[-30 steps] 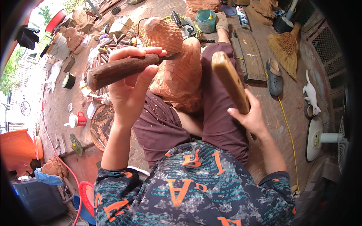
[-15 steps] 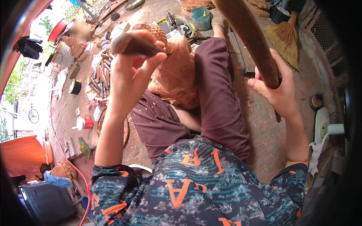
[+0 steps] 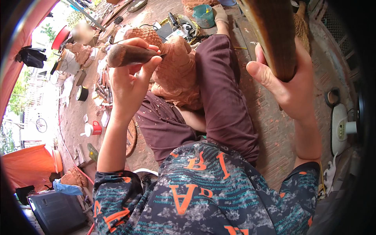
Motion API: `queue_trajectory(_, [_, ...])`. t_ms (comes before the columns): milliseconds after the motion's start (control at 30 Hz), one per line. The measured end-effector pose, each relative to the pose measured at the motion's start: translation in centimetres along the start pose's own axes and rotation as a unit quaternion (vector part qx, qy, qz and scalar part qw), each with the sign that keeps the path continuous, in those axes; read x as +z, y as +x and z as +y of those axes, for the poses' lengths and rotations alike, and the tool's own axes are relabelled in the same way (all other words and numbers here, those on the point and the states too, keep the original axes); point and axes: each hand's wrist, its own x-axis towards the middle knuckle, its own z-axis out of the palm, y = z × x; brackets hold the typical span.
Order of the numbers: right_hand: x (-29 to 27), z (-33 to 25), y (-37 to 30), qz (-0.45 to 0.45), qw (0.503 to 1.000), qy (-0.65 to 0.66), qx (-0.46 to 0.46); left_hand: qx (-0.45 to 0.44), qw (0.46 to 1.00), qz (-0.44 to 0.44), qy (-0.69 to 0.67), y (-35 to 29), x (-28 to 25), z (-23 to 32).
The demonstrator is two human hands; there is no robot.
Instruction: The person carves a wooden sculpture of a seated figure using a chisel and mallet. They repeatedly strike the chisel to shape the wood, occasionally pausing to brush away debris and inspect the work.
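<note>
Between my legs leans a reddish-brown wood carving [image 3: 176, 74] with a knobbly rounded top and folded, drapery-like surfaces. My left hand [image 3: 129, 88] is closed around the dark wooden handle of a chisel [image 3: 127, 55], whose thin metal end points right against or just in front of the carving; contact cannot be made out. On the right, my right hand [image 3: 291, 92] grips a long, thick wooden mallet [image 3: 270, 35], raised so that its upper end runs out of the picture. Small wood chips lie on my trouser leg [image 3: 162, 121].
Several carving tools [image 3: 102, 84] lie in a pile left of the carving. A red and white mug [image 3: 93, 128] stands nearer on the floor. Further off are a teal bucket [image 3: 203, 16] and cables [image 3: 192, 27]. A straw broom [image 3: 300, 29] is at right, a dark storage box [image 3: 56, 209] at lower left.
The mallet has swung up and closer to the camera, with my right hand shifting a little. My left hand and the chisel have moved slightly left and down.
</note>
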Motion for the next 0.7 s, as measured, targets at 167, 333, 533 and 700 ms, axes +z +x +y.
queue_trajectory(167, [0.4,0.2,-0.3,0.016,1.0,-0.014,-0.007,-0.003,0.997,-0.028,0.066,0.3,0.0,0.8])
queue_trajectory(333, [0.2,0.6,-0.4,0.01,0.999,-0.029,-0.027,0.0,0.998,-0.012,0.057,0.3,0.4,0.7])
queue_trajectory(533, [0.5,1.1,-0.7,0.055,0.99,-0.069,-0.108,0.035,0.991,-0.031,0.129,0.3,1.7,1.5])
queue_trajectory(700, [0.7,2.1,0.7,0.053,0.922,-0.253,-0.289,0.102,0.951,-0.04,0.288,-0.6,1.0,0.8])
